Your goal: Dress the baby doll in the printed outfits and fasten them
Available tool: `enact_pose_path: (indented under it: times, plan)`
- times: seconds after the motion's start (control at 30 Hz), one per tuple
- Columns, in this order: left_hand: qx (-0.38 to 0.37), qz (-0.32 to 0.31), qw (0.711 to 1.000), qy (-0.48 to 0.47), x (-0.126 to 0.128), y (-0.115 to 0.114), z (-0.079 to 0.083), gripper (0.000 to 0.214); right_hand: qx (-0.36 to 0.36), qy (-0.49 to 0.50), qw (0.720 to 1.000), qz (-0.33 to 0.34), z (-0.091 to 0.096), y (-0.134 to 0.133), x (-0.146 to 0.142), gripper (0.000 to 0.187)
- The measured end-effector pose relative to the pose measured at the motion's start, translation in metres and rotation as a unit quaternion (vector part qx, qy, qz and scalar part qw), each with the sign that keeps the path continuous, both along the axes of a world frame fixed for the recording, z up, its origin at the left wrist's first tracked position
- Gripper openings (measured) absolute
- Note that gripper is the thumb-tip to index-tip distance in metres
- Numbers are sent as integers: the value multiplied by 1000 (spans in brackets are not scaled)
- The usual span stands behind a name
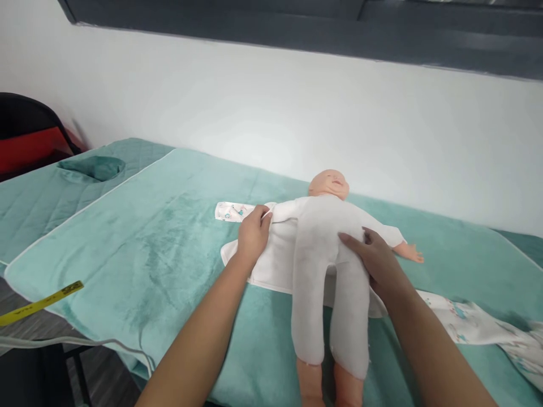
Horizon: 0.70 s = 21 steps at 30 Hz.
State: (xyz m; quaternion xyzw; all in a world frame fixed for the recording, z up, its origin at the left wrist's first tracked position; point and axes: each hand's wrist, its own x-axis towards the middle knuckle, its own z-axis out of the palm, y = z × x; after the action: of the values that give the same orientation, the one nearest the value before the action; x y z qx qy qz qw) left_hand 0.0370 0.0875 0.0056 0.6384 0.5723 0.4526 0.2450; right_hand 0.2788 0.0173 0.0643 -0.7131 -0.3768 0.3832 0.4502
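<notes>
A baby doll (319,234) with a white cloth body lies on its back, head toward the wall and legs toward me. Spread beneath it is a white baby shirt (274,268), with a printed sleeve (230,212) reaching out to the left. My left hand (253,233) is closed at the end of the doll's arm, pinching the shirt's sleeve there; the doll's hand on that side is hidden. At the other side of the doll's body, my right hand (377,260) grips it with the thumb on the front and the other fingers mostly hidden.
A teal padded cover (139,226) lies over the table against the white wall. More printed cloth (479,319) lies at the right. A teal cushion with a hollow (93,168) sits far left, near a black and red chair (31,144). Yellow tape (42,303) crosses the left edge.
</notes>
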Motion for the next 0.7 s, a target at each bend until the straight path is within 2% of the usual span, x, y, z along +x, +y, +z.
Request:
enact_pose_path:
  times: [0.17, 0.33, 0.43, 0.6, 0.7]
  plan:
    - [9, -17, 998, -56, 11, 5, 9, 13, 48, 45, 998, 25, -5, -3, -8, 62]
    - [11, -43, 996, -76, 15, 6, 21, 14, 88, 72, 993, 45, -11, 0, -23, 73]
    - [18, -36, 995, -87, 12, 7, 27, 13, 103, 95, 989, 55, -17, 3, -35, 75]
    - [20, -34, 996, -77, 9, 12, 37, 13, 96, 154, 982, 60, -35, 2, -51, 63]
    - [4, -43, 999, -27, 12, 11, 49, 9, 92, 188, 975, 75, -42, 0, -54, 54]
